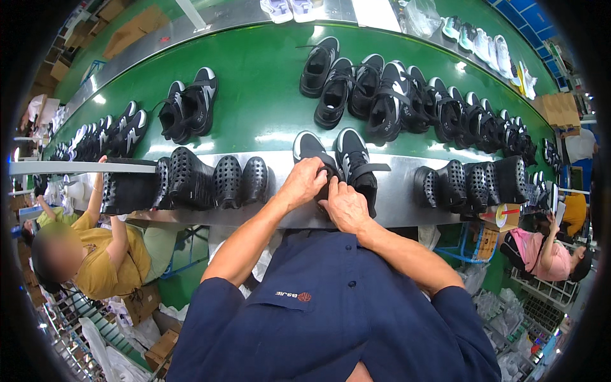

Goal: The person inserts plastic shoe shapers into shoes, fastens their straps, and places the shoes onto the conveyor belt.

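Note:
A pair of black sneakers with light grey toe caps sits in front of me on the metal edge of the bench, toes pointing away. Both my hands are at the opening of the left sneaker (308,145). My left hand (304,183) pinches its collar from the left side, fingers closed. My right hand (347,207) grips the heel side of the same opening with curled fingers, which hide most of the heel. Beside it stands the right sneaker (352,149), untouched, its strap (372,169) sticking out to the right.
Black perforated shoe-shaped forms (228,181) stand left along the metal edge (286,216), with more forms (453,184) right. Several black sneakers (387,102) fill the green surface (254,102) right of centre; another pair (191,105) is left. One person (114,254) works at left, another (541,254) at right.

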The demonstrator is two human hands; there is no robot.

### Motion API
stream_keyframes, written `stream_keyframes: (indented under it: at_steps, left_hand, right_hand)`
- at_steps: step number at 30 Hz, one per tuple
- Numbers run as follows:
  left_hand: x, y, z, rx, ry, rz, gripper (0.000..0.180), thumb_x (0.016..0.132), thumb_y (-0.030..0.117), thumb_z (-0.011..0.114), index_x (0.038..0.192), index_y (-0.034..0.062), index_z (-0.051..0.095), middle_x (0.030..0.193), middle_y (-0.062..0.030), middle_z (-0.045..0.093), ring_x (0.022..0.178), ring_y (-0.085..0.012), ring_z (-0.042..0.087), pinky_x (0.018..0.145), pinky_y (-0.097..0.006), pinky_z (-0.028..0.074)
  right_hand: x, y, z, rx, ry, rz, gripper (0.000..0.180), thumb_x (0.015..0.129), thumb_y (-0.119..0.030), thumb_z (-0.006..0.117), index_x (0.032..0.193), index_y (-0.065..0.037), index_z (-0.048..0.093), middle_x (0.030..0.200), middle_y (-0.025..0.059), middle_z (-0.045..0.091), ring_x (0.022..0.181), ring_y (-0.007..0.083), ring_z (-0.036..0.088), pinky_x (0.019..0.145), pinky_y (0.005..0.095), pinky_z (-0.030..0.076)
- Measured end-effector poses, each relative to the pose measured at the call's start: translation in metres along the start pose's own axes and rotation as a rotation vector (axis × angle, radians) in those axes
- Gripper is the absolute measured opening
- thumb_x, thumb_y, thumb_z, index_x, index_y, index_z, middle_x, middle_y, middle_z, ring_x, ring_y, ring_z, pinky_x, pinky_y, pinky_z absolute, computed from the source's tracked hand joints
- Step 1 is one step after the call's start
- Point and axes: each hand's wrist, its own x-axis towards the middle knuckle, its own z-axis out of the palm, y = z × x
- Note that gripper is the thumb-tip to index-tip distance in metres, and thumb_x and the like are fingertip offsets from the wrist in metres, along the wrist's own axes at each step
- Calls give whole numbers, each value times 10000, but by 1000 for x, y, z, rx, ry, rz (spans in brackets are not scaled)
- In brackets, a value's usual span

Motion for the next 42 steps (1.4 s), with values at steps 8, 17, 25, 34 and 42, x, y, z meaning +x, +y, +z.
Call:
stream_keyframes:
  at_steps: [8,17,25,34,42]
  left_hand:
    - [-5,0,-8,33,14,101,253,797,87,668,1020,-13,603,959,-196,618,948,-384,610,833,-451,506]
    - [-27,19,44,250,130,-392,619,761,155,791,1303,123,493,1082,-247,573,980,-456,613,778,-545,526]
    - [-15,-3,9,160,-155,-312,645,726,187,825,1288,68,534,1259,-252,562,1160,-450,573,977,-486,500]
    - [-25,-9,55,239,334,-376,296,773,1,634,1061,49,584,1030,-218,570,906,-441,634,772,-538,529]
    - [-60,10,27,475,560,-8,155,800,118,719,928,99,634,890,-91,577,824,-290,583,726,-410,461]
  right_hand:
    - [9,3,17,233,101,25,202,884,-114,623,1040,0,565,897,142,642,825,326,683,665,423,563]
    - [22,3,-7,391,-34,229,592,847,-34,644,1351,104,366,1214,327,569,1076,470,611,868,495,539]
    - [45,12,0,385,-195,347,421,776,-27,711,1086,89,450,858,330,667,868,511,660,789,548,532]
    - [46,0,17,300,-142,487,322,852,-131,662,1027,53,464,843,298,689,834,481,691,787,543,547]
    - [38,11,2,607,-374,497,361,874,-243,714,924,103,628,813,253,713,675,359,710,656,437,571]
